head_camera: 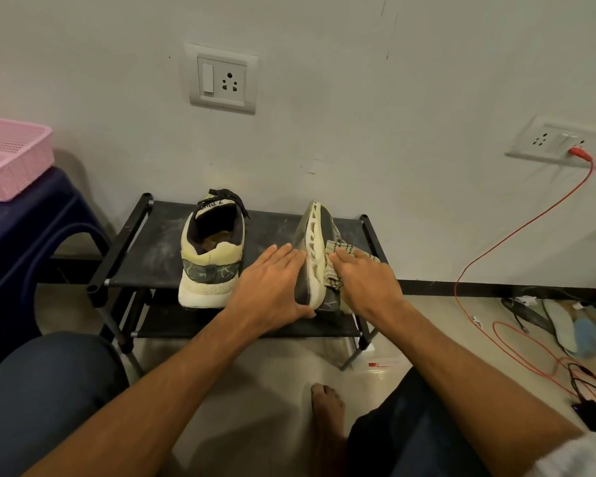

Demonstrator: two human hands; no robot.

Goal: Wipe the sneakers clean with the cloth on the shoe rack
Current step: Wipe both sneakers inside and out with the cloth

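Observation:
Two cream and dark sneakers sit on the top shelf of a low black shoe rack (152, 249). The left sneaker (211, 256) stands upright, heel toward me. The right sneaker (315, 249) is tipped on its side, its sole edge up. My left hand (272, 284) lies flat against that sneaker's sole with straight fingers, the thumb under its heel. My right hand (365, 280) presses a pale striped cloth (338, 266) onto the sneaker's upper side. Most of the cloth is hidden under that hand.
A dark blue stool (25, 242) with a pink basket (11, 156) stands to the left. Red and black cables (516, 228) and an insole lie on the floor at right. My knees and a bare foot (327, 407) are in front of the rack.

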